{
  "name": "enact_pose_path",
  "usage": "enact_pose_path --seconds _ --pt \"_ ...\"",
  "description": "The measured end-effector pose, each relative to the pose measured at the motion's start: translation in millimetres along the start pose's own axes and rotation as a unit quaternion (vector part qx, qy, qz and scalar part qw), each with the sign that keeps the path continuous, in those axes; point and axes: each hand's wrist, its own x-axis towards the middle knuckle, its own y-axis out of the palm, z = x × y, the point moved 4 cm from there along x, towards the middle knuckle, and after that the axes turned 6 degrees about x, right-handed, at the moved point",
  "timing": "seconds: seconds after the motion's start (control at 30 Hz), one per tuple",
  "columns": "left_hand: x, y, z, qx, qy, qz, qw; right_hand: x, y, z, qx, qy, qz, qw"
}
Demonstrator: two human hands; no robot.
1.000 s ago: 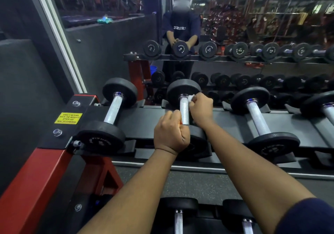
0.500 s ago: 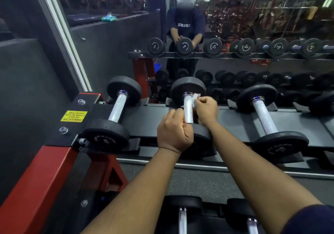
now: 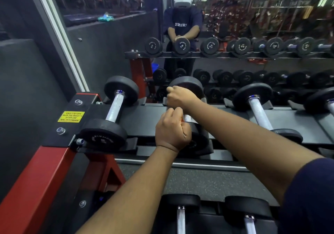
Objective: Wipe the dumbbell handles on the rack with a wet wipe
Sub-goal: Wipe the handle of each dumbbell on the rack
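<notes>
The second dumbbell [image 3: 191, 84] from the left lies on the top shelf of the rack [image 3: 146, 118]. My left hand [image 3: 172, 131] grips the near end of its metal handle [image 3: 187, 118], of which only a short strip shows. At the far end of the handle, against the far weight head, my right hand [image 3: 180, 96] is curled in a fist. The wet wipe is hidden inside that fist. My right forearm crosses over the shelf from the lower right.
Another dumbbell [image 3: 115, 107] lies to the left and one [image 3: 258, 110] to the right. More dumbbells [image 3: 180, 219] sit on the lower shelf. The red rack frame [image 3: 36, 176] with a yellow sticker [image 3: 71, 116] stands at left. A mirror behind reflects the rack.
My right hand has slid up the handle to the far weight head and turned over it. The white wipe, visible before, is now hidden. My left hand keeps its grip.
</notes>
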Motion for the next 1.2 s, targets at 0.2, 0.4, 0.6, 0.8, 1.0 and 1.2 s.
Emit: enact_pose_path --seconds 0.2,0.4,0.6,0.8,1.0,1.2 --pt "0 -1 1 -0.028 -0.008 0.006 1.0 13 -3 7 -0.036 0.033 0.099 0.994" --pt "-1 -1 3 -0.025 -0.01 -0.002 1.0 -8 -9 -4 0.208 0.195 -0.011 0.958" --pt "-2 -4 4 -0.004 -0.001 -0.033 0.999 -51 -7 -15 0.58 0.223 0.099 0.777" --pt "-2 -6 3 -0.019 -0.008 -0.033 0.999 -79 -1 -7 0.702 0.144 0.124 0.687" --pt "-2 -6 3 -0.041 -0.01 -0.018 0.999 -89 17 -6 0.766 0.139 0.072 0.624" --pt "-3 -4 1 -0.031 -0.006 -0.014 0.999 -103 29 -12 0.785 0.187 0.116 0.579"
